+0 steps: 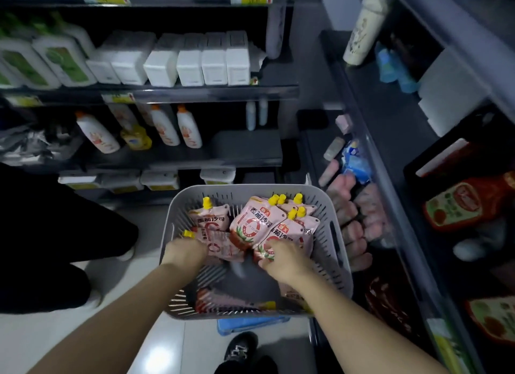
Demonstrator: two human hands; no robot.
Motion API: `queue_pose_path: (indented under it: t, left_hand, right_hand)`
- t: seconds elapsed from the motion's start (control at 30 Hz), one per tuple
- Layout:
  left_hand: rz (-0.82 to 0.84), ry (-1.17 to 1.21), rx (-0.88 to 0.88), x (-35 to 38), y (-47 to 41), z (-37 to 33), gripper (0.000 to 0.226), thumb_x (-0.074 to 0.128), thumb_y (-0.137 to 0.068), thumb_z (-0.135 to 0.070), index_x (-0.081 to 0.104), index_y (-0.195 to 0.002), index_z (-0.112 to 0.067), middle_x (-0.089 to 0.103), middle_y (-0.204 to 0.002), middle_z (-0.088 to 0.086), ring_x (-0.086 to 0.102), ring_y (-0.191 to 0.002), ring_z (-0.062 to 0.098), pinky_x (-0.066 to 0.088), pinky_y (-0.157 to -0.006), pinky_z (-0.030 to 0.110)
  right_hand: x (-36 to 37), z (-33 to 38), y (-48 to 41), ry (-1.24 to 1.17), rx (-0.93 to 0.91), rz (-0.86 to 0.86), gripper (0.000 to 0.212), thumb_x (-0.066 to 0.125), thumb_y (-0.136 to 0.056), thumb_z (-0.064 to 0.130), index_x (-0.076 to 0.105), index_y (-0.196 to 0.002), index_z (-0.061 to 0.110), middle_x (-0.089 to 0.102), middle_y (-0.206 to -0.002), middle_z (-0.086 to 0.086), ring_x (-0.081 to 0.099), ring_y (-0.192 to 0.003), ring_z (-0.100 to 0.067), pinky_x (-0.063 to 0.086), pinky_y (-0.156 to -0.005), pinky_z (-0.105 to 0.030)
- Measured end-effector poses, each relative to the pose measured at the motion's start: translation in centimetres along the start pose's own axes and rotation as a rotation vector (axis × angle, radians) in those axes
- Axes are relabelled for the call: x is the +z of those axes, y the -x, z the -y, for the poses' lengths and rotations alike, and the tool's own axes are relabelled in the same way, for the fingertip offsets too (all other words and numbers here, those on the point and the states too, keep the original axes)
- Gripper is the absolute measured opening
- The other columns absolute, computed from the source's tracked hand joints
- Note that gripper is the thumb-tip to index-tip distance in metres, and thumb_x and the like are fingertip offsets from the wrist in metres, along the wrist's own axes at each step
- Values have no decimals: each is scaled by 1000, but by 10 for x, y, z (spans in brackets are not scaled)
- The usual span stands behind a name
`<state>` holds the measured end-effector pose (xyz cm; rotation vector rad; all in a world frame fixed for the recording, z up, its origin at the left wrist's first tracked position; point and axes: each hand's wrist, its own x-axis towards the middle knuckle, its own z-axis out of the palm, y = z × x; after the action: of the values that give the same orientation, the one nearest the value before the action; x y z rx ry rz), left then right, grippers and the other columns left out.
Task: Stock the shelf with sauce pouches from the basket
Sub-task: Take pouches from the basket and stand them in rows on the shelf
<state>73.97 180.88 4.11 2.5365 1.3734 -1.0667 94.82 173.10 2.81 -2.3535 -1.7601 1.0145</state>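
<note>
A grey slotted basket (338, 251) stands on the floor below me and holds several pink sauce pouches (255, 220) with yellow caps. My left hand (185, 252) is inside it, closed on a pouch (220, 244) lying flat at the left. My right hand (284, 258) grips the lower edge of another pouch (274, 235) near the middle. One more pouch (231, 302) lies at the basket's near end. The shelf (359, 161) on the right carries a row of pink pouches (348, 225) behind a clear front rail.
A dark shelving unit (195, 90) ahead holds white boxes and bottles. Red sauce bottles (471, 200) lie on the right shelf. Another person's dark legs (41, 234) stand at the left. A blue crate (250, 325) sits under the basket, and my shoe (241, 347) is below it.
</note>
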Motion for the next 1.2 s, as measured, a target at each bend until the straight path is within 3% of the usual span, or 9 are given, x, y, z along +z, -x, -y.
queue_pose_path:
  t: [0.27, 0.47, 0.53, 0.63, 0.8, 0.87, 0.97, 1.1, 1.2]
  left_hand:
    - [-118, 282, 130, -11, -25, 6, 16, 48, -92, -29, 60, -98, -20, 68, -102, 5, 64, -95, 27, 46, -72, 35]
    - [-92, 430, 150, -3, -28, -2, 12, 54, -90, -22, 54, -102, -20, 66, -103, 8, 63, -92, 27, 47, -70, 34]
    - [-51, 511, 134, -1, -31, 0, 16, 62, -86, -24, 55, -101, -22, 65, -103, 5, 60, -89, 23, 46, -68, 32]
    - [54, 541, 161, 6, -31, 3, 21, 65, -83, -15, 62, -103, -21, 64, -108, 3, 60, -95, 20, 51, -78, 31]
    - [-15, 684, 140, 5, -20, -4, 6, 68, -84, -25, 66, -78, -23, 68, -87, 0, 62, -80, 18, 53, -72, 31]
    - [-55, 853, 115, -2, -14, -4, 21, 73, -79, -18, 59, -64, -23, 63, -71, -5, 59, -70, 16, 49, -66, 28]
    - [-103, 1095, 103, -18, -2, -4, 21, 76, -72, -5, 61, -61, -14, 61, -61, -1, 57, -61, 16, 47, -63, 31]
    - [-110, 1442, 251, -45, 22, -16, 17, 76, -75, 2, 71, -66, -11, 68, -69, 3, 62, -69, 15, 51, -70, 31]
    - [-66, 1636, 372, -71, 41, -26, 14, 76, -73, 4, 79, -74, -10, 77, -79, 4, 71, -76, 11, 56, -68, 20]
  right_hand:
    - [-14, 7, -53, -191, 229, -239, 68, 69, -86, 33, 35, -143, 13, 41, -148, -9, 39, -137, -31, 40, -105, -43]
    - [-5, 10, -74, -272, 353, -299, 46, 65, -87, 27, 54, -129, 11, 54, -133, -13, 47, -127, -34, 41, -101, -42]
    - [1, 9, -73, -346, 344, -266, 33, 66, -87, 29, 64, -116, 13, 63, -119, -12, 56, -115, -34, 47, -87, -37]
    - [6, 8, -64, -458, 319, -308, 15, 68, -85, 21, 68, -98, 15, 70, -101, -8, 62, -98, -34, 39, -69, -29]
    - [4, 6, -36, -517, 246, -341, 17, 67, -88, 21, 72, -104, 20, 71, -110, -3, 63, -104, -29, 52, -84, -35]
    - [-2, 8, -24, -528, 229, -410, 23, 68, -88, 24, 72, -111, 22, 70, -115, -1, 62, -108, -27, 49, -87, -33]
    - [-16, 13, -3, -597, 180, -499, 23, 70, -87, 24, 74, -110, 22, 73, -112, -2, 65, -104, -27, 52, -85, -33]
    - [-40, 8, 29, -602, 91, -665, 17, 74, -83, 25, 77, -99, 20, 76, -98, -5, 67, -90, -29, 46, -69, -28]
    - [-60, 5, 54, -660, 52, -740, 14, 74, -83, 21, 77, -96, 18, 76, -94, -3, 68, -88, -26, 52, -74, -34]
